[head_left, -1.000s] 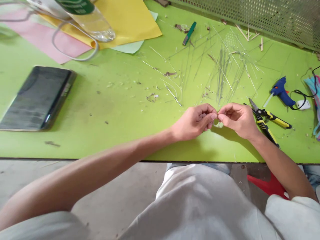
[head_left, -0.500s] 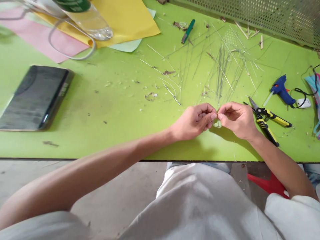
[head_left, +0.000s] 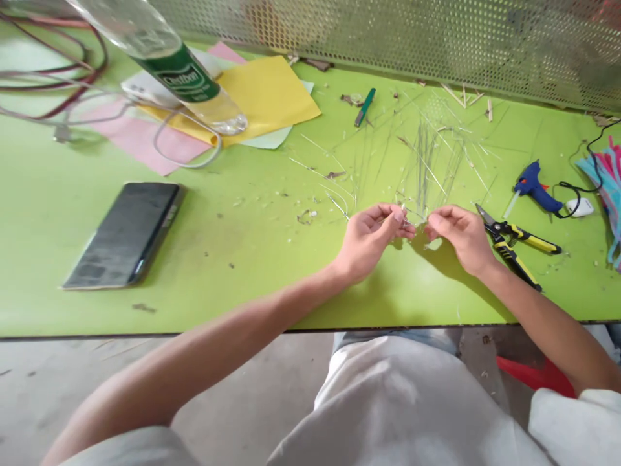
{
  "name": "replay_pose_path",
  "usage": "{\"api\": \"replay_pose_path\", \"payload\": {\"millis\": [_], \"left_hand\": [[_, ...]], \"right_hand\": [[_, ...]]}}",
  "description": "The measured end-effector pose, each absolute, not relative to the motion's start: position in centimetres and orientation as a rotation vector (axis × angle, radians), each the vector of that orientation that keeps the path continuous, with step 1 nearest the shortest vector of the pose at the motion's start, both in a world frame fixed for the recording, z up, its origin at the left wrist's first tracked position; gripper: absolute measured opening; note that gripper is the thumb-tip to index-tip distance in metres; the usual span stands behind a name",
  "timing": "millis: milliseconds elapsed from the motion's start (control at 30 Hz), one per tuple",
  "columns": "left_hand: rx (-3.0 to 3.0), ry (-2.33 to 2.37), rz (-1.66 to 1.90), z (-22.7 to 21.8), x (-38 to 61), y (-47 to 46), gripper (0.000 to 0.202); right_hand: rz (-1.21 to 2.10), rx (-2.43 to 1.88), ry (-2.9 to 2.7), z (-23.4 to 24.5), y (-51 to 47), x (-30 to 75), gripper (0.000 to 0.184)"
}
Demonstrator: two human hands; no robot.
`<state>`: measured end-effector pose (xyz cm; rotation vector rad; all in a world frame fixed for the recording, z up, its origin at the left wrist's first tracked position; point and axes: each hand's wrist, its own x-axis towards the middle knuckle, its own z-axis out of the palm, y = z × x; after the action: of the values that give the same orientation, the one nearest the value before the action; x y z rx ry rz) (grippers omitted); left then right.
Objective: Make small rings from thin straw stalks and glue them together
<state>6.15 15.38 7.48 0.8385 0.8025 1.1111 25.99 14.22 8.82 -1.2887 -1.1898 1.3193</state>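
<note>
Over the green table (head_left: 272, 285), near its front edge, my two hands face each other a short gap apart. My left hand (head_left: 371, 236) pinches a thin wire-like strand (head_left: 408, 222) between thumb and fingers. My right hand (head_left: 456, 230) is closed in a pinch at the strand's other side, with a small pale piece (head_left: 433, 244) hanging under its fingertips. What exactly the right fingers grip is too small to make out. Just beyond the hands lies a spread of thin wires (head_left: 424, 162). Yellow-and-black pliers (head_left: 517, 243) rest right beside my right hand.
A blue glue gun (head_left: 536, 188) lies at the right, by pipe cleaners (head_left: 609, 194). At the left are a dark phone (head_left: 126, 233), a plastic bottle (head_left: 189, 77) and yellow paper (head_left: 276, 94). A green-handled cutter (head_left: 365, 107) lies farther back, before a perforated metal panel (head_left: 388, 45).
My hands have moved apart from touching fingertips to a small gap. The camera view has shifted, so the bottle, cables and panel show more.
</note>
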Motion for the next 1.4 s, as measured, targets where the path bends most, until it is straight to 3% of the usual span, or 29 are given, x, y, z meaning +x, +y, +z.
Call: {"api": "replay_pose_path", "payload": {"millis": [200,400,733,1000,1200,1400], "left_hand": [[0.84,0.762,1.152,7.5,6.1,15.3,0.054],[0.869,0.768,1.158,7.8,6.1,15.3,0.049],[0.782,0.766,1.151,8.0,5.9,15.6,0.049],[0.823,0.754,1.158,7.8,5.8,15.5,0.045],[0.849,0.73,1.148,7.4,6.0,15.3,0.048],[0.848,0.729,1.098,7.4,6.0,15.2,0.046]], "right_hand": [[1.42,-1.266,-1.288,8.8,13.8,25.2,0.051],[1.143,-1.231,-1.505,7.9,13.7,25.4,0.042],[0.683,-1.181,-1.715,9.1,13.6,25.9,0.008],[0.748,-1.136,-1.632,8.7,13.7,26.4,0.013],[1.008,-1.183,-1.357,9.2,13.7,25.7,0.045],[1.236,-1.201,-1.203,9.3,13.9,25.4,0.047]]}}
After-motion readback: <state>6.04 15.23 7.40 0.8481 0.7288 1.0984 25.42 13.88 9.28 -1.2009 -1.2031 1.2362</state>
